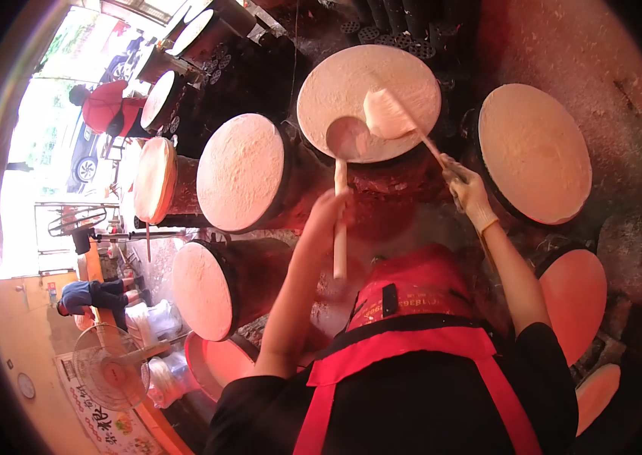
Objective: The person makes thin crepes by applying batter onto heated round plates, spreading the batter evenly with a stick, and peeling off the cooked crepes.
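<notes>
A round griddle (321,91) coated with a pale layer stands in front of me. My left hand (330,208) is closed around the pale handle of a ladle (347,138), whose round bowl is over the griddle's near edge. My right hand (466,188) grips the thin stick of a flat spreader (388,114). The spreader's broad whitish head is over the middle of the same griddle, just right of the ladle bowl. I cannot tell whether it touches the surface.
More pale-topped griddles flank me, including a left griddle (241,173) and a right griddle (537,153). A fan (112,371) stands at lower left. A person in red (105,106) and a person in blue (93,296) are farther left.
</notes>
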Available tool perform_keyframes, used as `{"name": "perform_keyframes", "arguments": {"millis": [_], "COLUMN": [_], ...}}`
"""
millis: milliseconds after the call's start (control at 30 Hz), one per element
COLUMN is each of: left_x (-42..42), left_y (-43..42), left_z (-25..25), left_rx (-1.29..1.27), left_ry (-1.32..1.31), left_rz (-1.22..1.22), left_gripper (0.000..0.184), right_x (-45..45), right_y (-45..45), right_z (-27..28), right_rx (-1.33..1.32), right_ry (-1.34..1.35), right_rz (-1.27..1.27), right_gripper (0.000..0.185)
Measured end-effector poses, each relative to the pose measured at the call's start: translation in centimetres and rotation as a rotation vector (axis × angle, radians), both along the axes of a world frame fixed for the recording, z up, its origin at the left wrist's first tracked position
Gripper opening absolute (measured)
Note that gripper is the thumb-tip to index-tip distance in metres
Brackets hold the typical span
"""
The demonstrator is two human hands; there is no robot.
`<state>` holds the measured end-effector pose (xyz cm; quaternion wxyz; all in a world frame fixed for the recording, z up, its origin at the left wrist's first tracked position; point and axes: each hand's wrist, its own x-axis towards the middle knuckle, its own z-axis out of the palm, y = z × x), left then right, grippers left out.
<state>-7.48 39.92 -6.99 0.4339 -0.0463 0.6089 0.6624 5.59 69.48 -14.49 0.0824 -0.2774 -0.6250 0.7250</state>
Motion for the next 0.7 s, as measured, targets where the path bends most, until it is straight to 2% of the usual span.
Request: {"name": "perform_keyframes", "arguments": {"millis": [33,100,167,233,300,333,400,433,467,500,567,600,667,700], "left_x": [-2.0,-4.5,-4.2,-4.2,-4.6,-3.9,-8.8,-6.3,-4.7,-4.3,-3.2,-3.2,-5.0,-4.6], "left_y": [1.0,4.1,7.7,9.8,9.6,8.4,4.4,1.2,-0.6,-2.6,-4.3,-5.6,-6.9,-7.1], "left_z": [-0.7,-2.7,-2.8,-3.6,-4.6,-1.4,-3.2,0.0,4.0,4.1,5.1,4.5,3.6,5.0], "left_rx": [-0.007,0.017,-0.051,-0.054,0.218,0.484,1.01,0.535,0.461,0.477,0.481,0.448,0.385,0.315], "left_ry": [-0.006,-0.004,-0.053,-0.148,-0.27,-0.47,-0.793,-0.351,-0.554,-0.653,-0.641,-0.721,-0.854,-0.925], "left_rz": [-0.048,0.007,0.188,0.172,0.123,0.158,-0.503,-0.031,0.016,-0.002,-0.083,-0.104,-0.18,-0.081], "left_gripper": [0.013,0.013,0.011,0.011,0.008,0.005,0.01,0.016,0.016,0.016,0.012,0.012,0.012,0.012], "right_x": [-0.3,-1.0,-0.9,-1.0,-1.5,-1.1,-0.7,-0.5,-0.8,-1.6,-2.4,-2.4,-0.3,0.8], "right_y": [0.0,0.0,-2.7,-5.2,-6.8,-7.0,-6.6,-5.8,-4.8,-3.9,-2.4,-2.2,-8.1,-11.1], "right_z": [-2.3,-7.0,-6.9,-1.6,0.3,1.3,3.1,3.1,4.8,5.1,3.5,-0.4,-2.8,-4.0], "right_rx": [-0.008,-0.01,-0.252,-0.318,-0.468,-0.458,-0.426,-0.294,-0.336,-0.291,-0.099,0.092,0.381,0.527], "right_ry": [0.073,0.226,0.214,-0.078,-0.13,-0.123,-0.091,-0.023,0.009,0.002,-0.064,-0.019,0.029,0.054], "right_rz": [-0.087,-0.248,-0.209,-0.072,-0.012,0.015,0.06,0.042,-0.089,-0.199,-0.38,-0.262,-0.172,-0.144], "right_gripper": [0.034,0.034,0.035,0.036,0.035,0.034,0.034,0.033,0.034,0.033,0.034,0.035,0.037,0.038]}}
